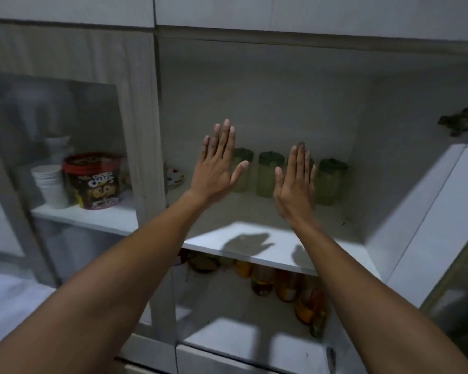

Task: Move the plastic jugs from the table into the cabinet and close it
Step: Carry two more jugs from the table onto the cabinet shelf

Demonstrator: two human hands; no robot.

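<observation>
Several pale green plastic jugs with dark green lids stand in a row at the back of the cabinet shelf (254, 238); one jug (269, 175) shows between my hands and another (330, 182) stands at the right end. My left hand (216, 168) is raised flat with fingers apart in front of the leftmost jug, holding nothing. My right hand (295, 182) is likewise flat and empty, partly hiding a jug behind it. The cabinet door (427, 225) stands swung out at the right.
A shut glass door on the left shows a Choco Chips tub (95, 182), stacked white cups (50, 184) and bowls. A patterned plate (174, 176) leans at the shelf's left. Jars and bottles (284, 284) crowd the lower shelf. A hinge (459, 122) is upper right.
</observation>
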